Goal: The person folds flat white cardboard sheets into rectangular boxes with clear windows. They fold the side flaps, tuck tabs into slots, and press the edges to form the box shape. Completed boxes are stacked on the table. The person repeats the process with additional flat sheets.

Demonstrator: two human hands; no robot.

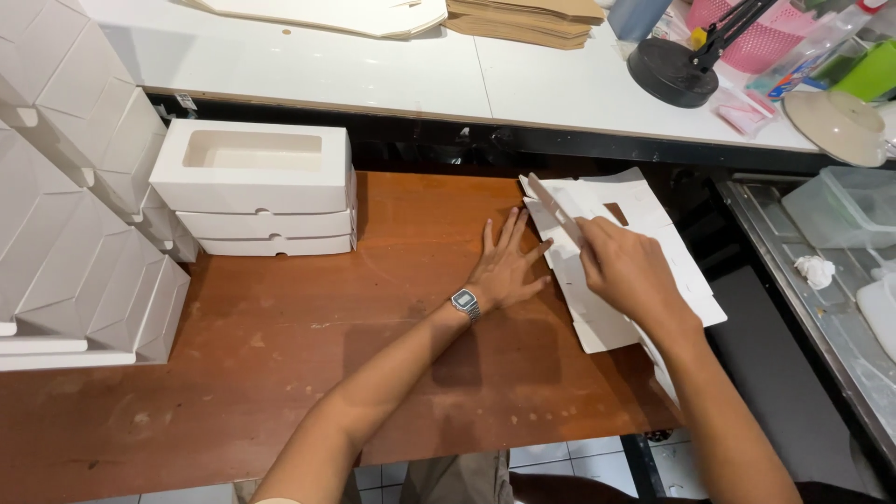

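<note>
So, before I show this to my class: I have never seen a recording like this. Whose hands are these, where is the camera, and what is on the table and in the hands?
The single picture comes from a camera worn on a person's head, looking down at their own bare hands; there is no machine. The left hand, with a wristwatch, lies flat and open on the brown wooden table. The right hand pinches one flat white cardboard sheet, lifting it off a pile of flat box blanks at the table's right edge. To the left stand three stacked white window boxes, with more folded white boxes beside them. Behind, a white counter carries brown and white sheets.
</note>
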